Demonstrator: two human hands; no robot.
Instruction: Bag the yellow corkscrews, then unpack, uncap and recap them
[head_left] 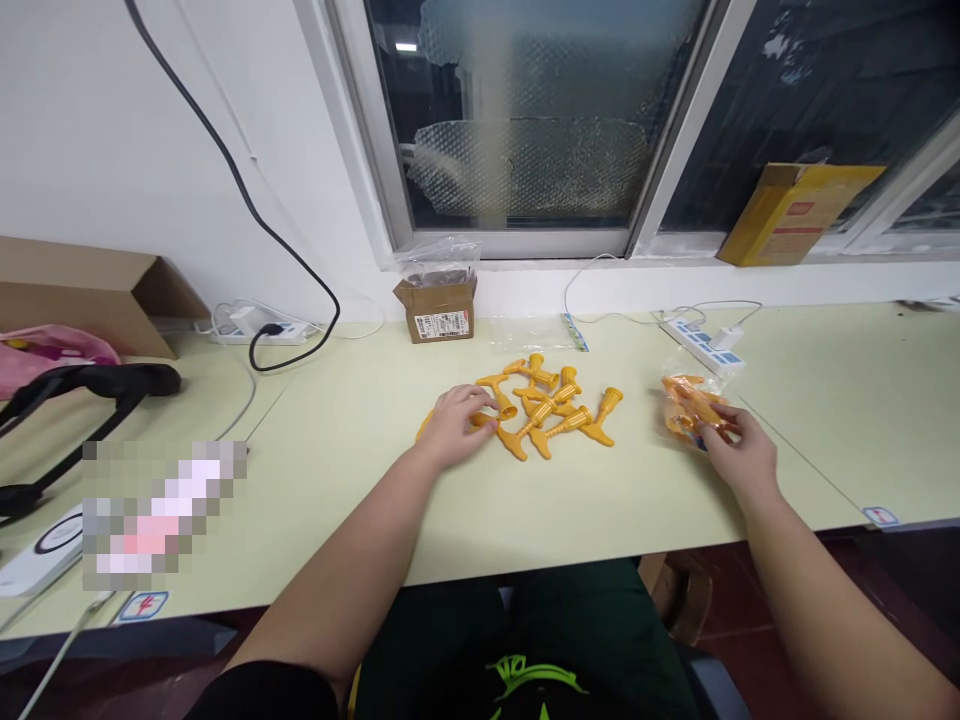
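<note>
The orange-yellow pieces [555, 405] lie in a loose pile on the pale green worktop [525, 510] in front of me. My left hand [454, 425] is at the pile's left edge, fingers curled over a piece; I can't tell how firmly. Well apart from it, my right hand [739, 450] pinches a clear bag [694, 405] of orange pieces. Behind the pile stands an open cardboard box [439, 308]; a power strip [703, 345] lies behind the bag.

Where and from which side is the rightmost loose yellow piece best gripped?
I'd pinch the yellow piece by its slim stem, between ribbed cup and curved crossbar, from the right. It lies flat on the table, its right side open, while the pile crowds its left.
</note>
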